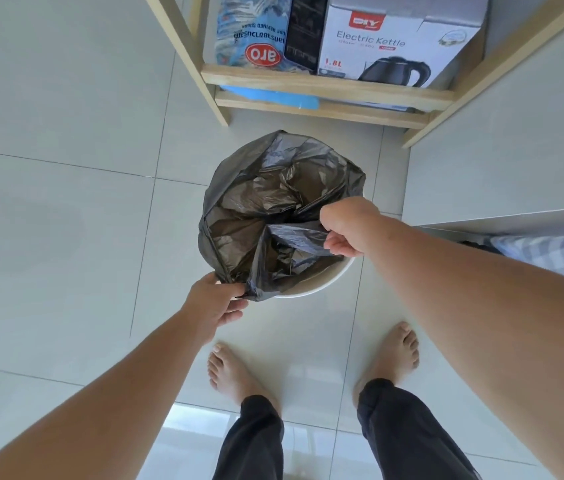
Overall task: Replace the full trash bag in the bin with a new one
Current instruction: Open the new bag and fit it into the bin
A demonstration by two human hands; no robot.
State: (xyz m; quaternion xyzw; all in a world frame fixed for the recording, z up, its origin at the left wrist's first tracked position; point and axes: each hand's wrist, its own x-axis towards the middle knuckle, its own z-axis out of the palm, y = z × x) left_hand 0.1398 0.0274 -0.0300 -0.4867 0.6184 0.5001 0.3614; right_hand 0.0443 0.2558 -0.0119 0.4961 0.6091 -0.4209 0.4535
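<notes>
**Both hands hold the black bag at the bin**

A person stands barefoot on the tiled floor (66, 168) and looks down at a round white bin (322, 284). A black trash bag (256, 202) sits inside the bin, and its mouth lies over most of the rim. The left hand (216, 303) pinches the bag edge at the near side of the bin, with the fingers closed on the plastic. The right hand (349, 226) grips another fold of the bag over the right side of the opening. Behind the bin stands a wooden shelf (325, 86) with an electric kettle box (398, 46) on it.
</notes>
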